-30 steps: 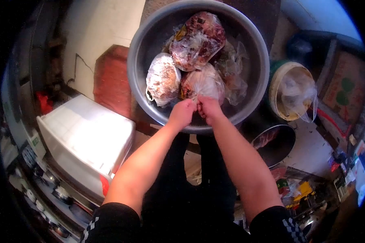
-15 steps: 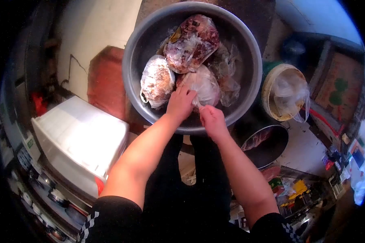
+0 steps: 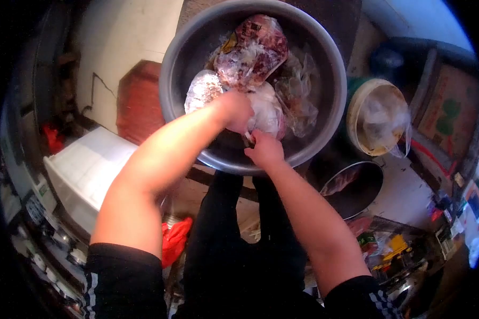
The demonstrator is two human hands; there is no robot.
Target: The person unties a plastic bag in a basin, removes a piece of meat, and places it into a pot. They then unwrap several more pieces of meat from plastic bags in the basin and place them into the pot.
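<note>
A large metal basin (image 3: 332, 106) holds several frozen-looking lumps of meat in clear plastic. My right hand (image 3: 265, 149) pinches the gathered plastic at the near end of the lower package (image 3: 267, 109). Against that package's left side is my left hand (image 3: 238, 110), blurred, its fingertips hidden. The dark red package (image 3: 253, 50) lies above both hands, and the whitish package (image 3: 202, 90) is at the left, partly behind my left forearm. Loose clear plastic (image 3: 299, 95) rests along the basin's right side.
Right of the basin stands a bucket (image 3: 358, 114) with clear plastic bags in it. Below it is a dark pot (image 3: 364, 196) with meat inside. A white container (image 3: 90, 173) and a red cloth (image 3: 175, 242) are at the left.
My left hand has moved up and left on the package, with the elbow swung outward. My right hand has shifted slightly left with the gathered plastic. The red cloth is now more exposed.
</note>
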